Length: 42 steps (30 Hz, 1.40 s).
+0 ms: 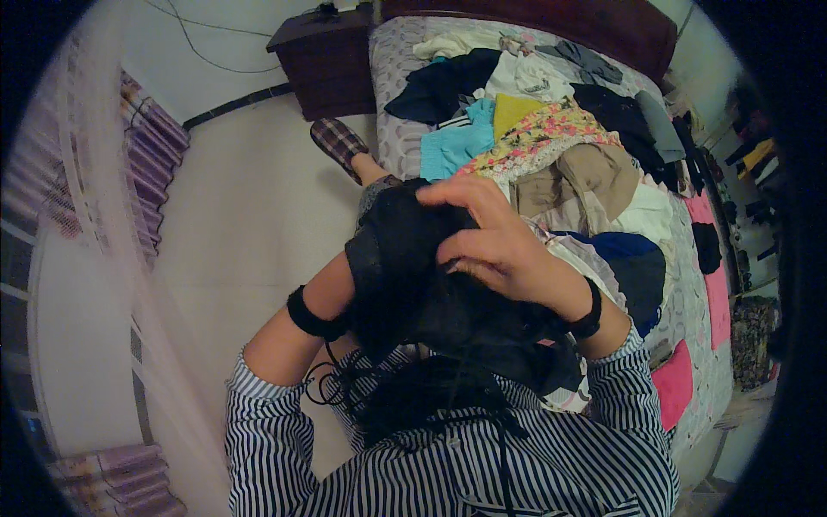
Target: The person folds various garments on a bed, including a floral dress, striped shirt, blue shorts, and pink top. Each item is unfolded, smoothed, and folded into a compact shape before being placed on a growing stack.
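Note:
A black cloth garment (407,252) is bunched up in front of my chest, its folds too dark to make out its kind. My left forearm runs into the cloth, which covers my left hand completely. On the garment's right side, my right hand (494,242) has its fingers curled against the fabric, the index finger stretched across the top. More black cloth (478,316) hangs below my right hand towards my lap. Beside it on the right, a dark blue garment (627,265) lies on the bed.
The bed (694,388) holds a spread of loose clothes, among them turquoise shorts (452,148), a floral garment (549,132) and a khaki garment (597,181). A dark wooden nightstand (333,64) stands at the bed's head. Sheer netting (116,213) and purple curtains (155,155) hang at left.

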Each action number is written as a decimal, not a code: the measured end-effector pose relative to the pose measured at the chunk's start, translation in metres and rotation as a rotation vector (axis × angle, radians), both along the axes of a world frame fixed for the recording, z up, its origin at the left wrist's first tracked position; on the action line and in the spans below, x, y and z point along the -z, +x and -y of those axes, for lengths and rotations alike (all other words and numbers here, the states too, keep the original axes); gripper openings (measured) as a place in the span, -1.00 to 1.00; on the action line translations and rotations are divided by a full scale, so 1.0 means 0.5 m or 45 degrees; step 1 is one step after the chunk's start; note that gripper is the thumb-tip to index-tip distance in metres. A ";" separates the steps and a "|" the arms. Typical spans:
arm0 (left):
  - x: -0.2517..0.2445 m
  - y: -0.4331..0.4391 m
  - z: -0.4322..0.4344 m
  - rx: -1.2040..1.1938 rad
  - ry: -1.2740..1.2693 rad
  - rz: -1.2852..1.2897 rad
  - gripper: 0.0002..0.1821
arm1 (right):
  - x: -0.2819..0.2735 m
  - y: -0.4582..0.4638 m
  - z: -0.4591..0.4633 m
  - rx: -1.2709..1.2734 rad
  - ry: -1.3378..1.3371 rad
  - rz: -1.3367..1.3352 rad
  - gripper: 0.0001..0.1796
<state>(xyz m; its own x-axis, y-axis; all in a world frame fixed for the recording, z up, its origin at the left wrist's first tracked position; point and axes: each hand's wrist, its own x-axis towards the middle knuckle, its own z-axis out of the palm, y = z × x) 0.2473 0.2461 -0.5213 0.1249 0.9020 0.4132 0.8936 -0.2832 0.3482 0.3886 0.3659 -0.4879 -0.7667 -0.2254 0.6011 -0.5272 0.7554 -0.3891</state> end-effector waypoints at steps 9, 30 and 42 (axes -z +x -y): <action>0.021 0.000 -0.018 -0.150 -0.269 -0.066 -0.71 | 0.049 -0.022 -0.019 -0.011 -0.318 0.208 -0.68; -0.052 -0.067 0.092 -0.729 -0.360 0.806 -0.78 | 0.024 -0.076 -0.023 0.384 0.032 -0.005 -0.71; -0.102 -0.103 0.093 -0.500 -0.256 0.694 -0.46 | -0.029 -0.192 0.002 -0.037 -0.134 0.039 -0.65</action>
<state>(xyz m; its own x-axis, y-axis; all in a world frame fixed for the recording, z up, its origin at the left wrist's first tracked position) 0.1957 0.1996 -0.4700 -0.4034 0.9035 0.1446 0.5997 0.1416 0.7876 0.2924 0.3647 -0.4734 -0.7793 -0.1850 0.5987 -0.5350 0.6940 -0.4818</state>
